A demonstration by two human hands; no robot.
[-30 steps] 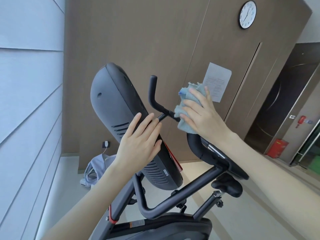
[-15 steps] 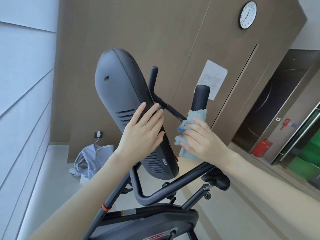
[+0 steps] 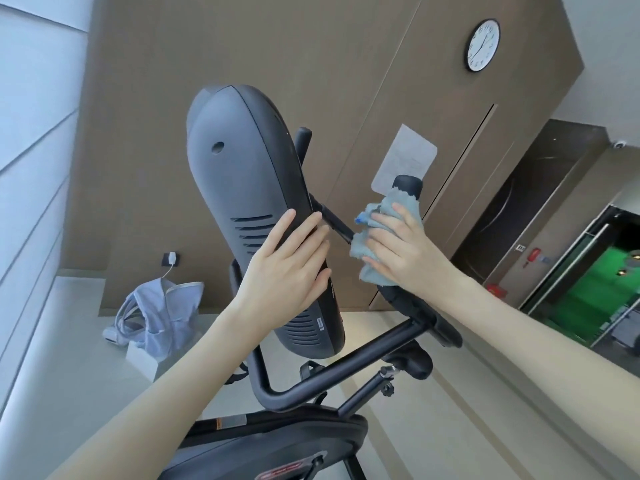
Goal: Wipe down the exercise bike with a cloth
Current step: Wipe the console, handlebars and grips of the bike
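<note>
Steadying job: left hand lay flat, fingers straight, against side edge of dark grey plastic console of black exercise bike. Right hand clasped crumpled grey-blue cloth round black upright handlebar grip, apparently to rub it clean.

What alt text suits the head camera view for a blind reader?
A person's right hand holds a grey-blue cloth against an exercise bike's handlebar grip, while the left hand rests flat on its console housing. A wall clock hangs behind.
</note>
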